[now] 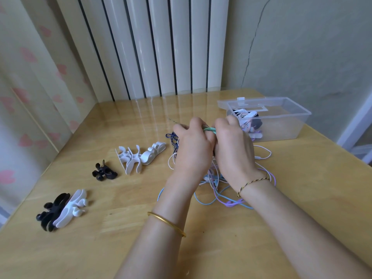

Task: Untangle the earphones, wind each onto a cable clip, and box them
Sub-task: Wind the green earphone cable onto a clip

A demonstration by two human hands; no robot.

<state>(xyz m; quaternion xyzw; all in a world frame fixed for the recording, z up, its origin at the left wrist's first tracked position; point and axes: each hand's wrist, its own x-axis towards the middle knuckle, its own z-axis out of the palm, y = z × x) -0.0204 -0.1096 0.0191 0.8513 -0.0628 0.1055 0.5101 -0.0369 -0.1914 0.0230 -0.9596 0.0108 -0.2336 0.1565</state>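
Note:
My left hand (192,146) and my right hand (233,148) are raised close together over the table, both closed on a green earphone cable (209,129) that runs between them. Below them lies a tangle of earphones (219,190) in blue, purple, white and dark blue cords. Whether a clip is inside my hands is hidden. A clear plastic box (281,125) stands open at the right, holding several wound earphones (249,119). Loose cable clips lie to the left: white ones (138,156), a black one (104,171), and a black-and-white pair (60,210).
The wooden table (120,248) ends at its left edge beside a curtain with pink hearts (26,97). A white ribbed radiator (153,47) stands behind the table's far edge. The box lid (241,101) leans open behind the box.

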